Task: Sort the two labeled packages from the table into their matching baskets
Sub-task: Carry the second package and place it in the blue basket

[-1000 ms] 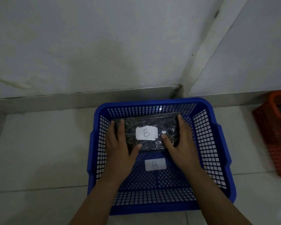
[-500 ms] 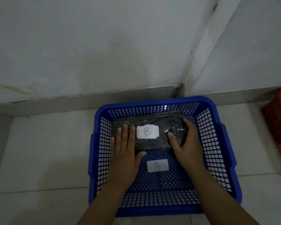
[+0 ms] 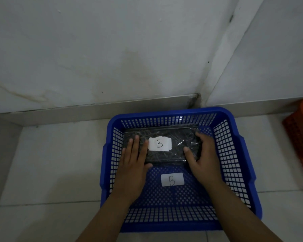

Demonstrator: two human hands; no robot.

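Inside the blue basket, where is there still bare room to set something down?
Bare mesh lies in the blue basket between the B label and the near wall. The far half is crowded: the B package sits there with the left hand and right hand on it.

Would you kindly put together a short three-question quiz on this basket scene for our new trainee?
1. True or false: the package lies inside the blue basket.
2. Which letter is written on both the package's label and the basket's label?
3. Multiple choice: how does the left hand meet the package? A) flat on its top, B) lifted clear of it, C) outside the basket.

Key:
1. True; it sits at the basket's far end.
2. B.
3. A; meanwhile the right hand curls round the package's right end. An orange basket shows at the right edge.
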